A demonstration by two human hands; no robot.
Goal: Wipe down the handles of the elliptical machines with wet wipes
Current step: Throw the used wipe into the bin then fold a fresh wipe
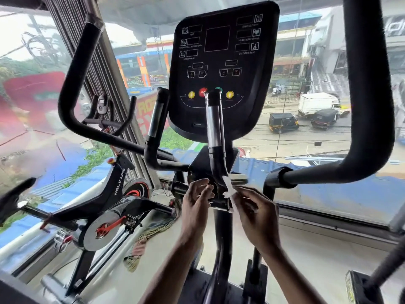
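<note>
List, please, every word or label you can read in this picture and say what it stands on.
"WELCARE": on the frame of the exercise bike at the left.
"CALORIES (kcal)": on the console, at its right side.
The console's other labels: too blurred to read with certainty.
The red sign outside the window: large letters, partly hidden, not readable.

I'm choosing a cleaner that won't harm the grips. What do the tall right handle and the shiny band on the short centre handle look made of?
Tall right handle: likely foam or soft rubber sleeve, matte black with a fuzzy outline. Shiny band: seems bare metal, silver and reflective; plating over plastic is possible.
</note>
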